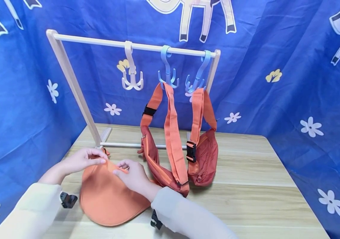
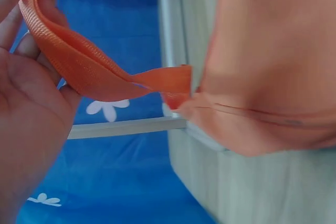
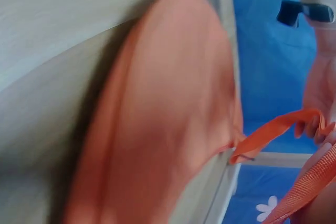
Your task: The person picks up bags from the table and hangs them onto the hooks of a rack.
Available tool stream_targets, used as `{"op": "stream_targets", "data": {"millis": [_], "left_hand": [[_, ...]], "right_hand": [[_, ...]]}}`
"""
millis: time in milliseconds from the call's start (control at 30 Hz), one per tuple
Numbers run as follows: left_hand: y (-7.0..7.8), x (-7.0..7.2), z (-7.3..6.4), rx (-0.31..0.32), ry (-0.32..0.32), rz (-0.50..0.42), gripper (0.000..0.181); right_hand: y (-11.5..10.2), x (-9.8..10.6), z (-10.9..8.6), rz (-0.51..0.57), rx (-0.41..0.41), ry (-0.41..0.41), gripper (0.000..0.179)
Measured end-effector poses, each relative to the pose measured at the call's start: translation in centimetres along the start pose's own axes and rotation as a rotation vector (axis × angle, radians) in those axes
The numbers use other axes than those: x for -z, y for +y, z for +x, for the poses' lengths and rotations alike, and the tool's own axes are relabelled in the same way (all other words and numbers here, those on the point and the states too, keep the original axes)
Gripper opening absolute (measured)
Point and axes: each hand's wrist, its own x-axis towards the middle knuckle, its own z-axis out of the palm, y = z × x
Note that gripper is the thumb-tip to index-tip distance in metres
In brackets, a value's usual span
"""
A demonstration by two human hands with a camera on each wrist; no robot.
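A rounded orange bag (image 1: 110, 199) lies on the wooden table at the front left, below both hands. Its orange strap (image 2: 100, 69) rises from one corner of the bag in a loop. My left hand (image 1: 87, 160) pinches the strap between thumb and fingers, over the bag's far edge. Close to its right, my right hand (image 1: 134, 176) holds another part of the same strap in a pinch, partly in front of the bag. In the right wrist view, the bag's curved body (image 3: 173, 93) fills the middle, with the strap running to the fingers.
Behind stands a rack with a white rail (image 1: 98, 40). On it are a white hook (image 1: 132, 79) and two blue hooks (image 1: 167, 71). A dark red waist bag (image 1: 158, 166) and a second one (image 1: 207, 159) hang by orange straps, just right of the hands.
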Motion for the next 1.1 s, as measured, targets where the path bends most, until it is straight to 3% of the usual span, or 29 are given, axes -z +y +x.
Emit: {"op": "stream_targets", "data": {"millis": [233, 667, 900, 1100], "left_hand": [[0.8, 1.6, 0.6, 0.011, -0.003, -0.053, 0.014], [3.2, 3.7, 2.0, 0.031, 0.007, -0.010, 0.014], [4.7, 5.0, 2.9, 0.079, 0.003, 0.040, 0.011], [6.0, 6.1, 3.8, 0.088, -0.025, 0.002, 0.013]], "right_hand": [[-2.3, 0.3, 0.4, 0.121, -0.047, 0.020, 0.012], [-5.1, 2.1, 1.4, 0.207, -0.066, -0.005, 0.012], [-6.1, 3.3, 2.3, 0.180, -0.044, -0.001, 0.011], [-7.0, 4.5, 3.2, 0.118, 0.000, 0.006, 0.011]]}}
